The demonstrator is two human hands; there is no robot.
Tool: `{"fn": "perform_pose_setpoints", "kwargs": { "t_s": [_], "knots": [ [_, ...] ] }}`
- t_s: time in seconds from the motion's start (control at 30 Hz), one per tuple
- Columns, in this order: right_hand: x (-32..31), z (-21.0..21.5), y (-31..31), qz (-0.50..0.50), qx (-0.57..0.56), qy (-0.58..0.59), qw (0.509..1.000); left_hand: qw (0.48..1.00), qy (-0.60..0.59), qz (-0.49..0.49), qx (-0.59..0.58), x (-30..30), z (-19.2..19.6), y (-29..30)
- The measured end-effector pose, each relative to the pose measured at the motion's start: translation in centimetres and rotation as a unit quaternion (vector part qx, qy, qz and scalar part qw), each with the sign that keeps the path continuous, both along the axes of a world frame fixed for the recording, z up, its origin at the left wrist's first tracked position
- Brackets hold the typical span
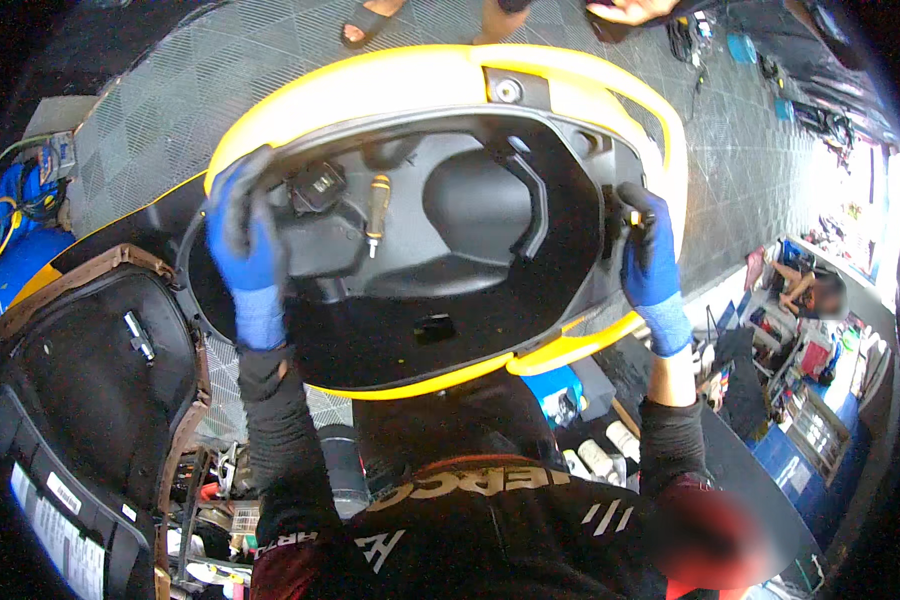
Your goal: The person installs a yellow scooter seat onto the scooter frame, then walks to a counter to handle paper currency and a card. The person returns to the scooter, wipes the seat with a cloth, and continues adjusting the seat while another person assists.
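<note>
Before me lies the black under-seat storage bin of a scooter, framed by yellow body panels. My left hand, in a blue and black work glove, is wrapped over the bin's left end, slightly blurred. At the opposite end my right hand, gloved alike, has its fingers curled on the rim; the fingertips are partly hidden. Inside the bin rests a screwdriver with a yellow and black handle, its tip toward me. Beside it sits a small black boxy part.
The scooter's seat stands flipped open at the left, underside showing. Past the panels, a person's sandalled foot and another person's hand show. Bottles and boxes crowd the lower right. Blue equipment stands far left on grey tiles.
</note>
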State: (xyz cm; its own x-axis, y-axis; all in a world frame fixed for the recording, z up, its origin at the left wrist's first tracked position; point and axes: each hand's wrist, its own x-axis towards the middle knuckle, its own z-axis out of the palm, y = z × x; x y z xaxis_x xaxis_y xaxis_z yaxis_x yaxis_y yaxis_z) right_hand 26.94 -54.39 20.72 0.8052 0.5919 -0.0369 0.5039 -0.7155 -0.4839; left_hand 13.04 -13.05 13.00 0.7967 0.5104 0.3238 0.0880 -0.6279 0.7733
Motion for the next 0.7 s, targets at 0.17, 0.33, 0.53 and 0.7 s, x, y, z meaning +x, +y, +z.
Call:
{"fn": "perform_pose_setpoints", "kwargs": {
  "t_s": [0.17,0.33,0.53,0.7],
  "knots": [
    [-2.0,-1.0,2.4,-0.106,-0.226,-0.023,0.968,0.970,0.158,0.076,0.167,-11.2,-2.8,3.5],
    [-0.1,-2.0,4.6,-0.157,-0.321,0.008,0.934,0.897,0.378,0.230,0.004,-21.4,-5.5,4.6],
    [0.4,-1.8,3.6,-0.143,-0.288,0.011,0.947,0.885,0.418,0.199,0.053,-22.1,-5.3,6.2],
    [0.4,-2.8,3.6,-0.152,-0.266,-0.014,0.952,0.823,0.523,0.201,0.096,-20.0,-5.6,7.2]
  ]
}}
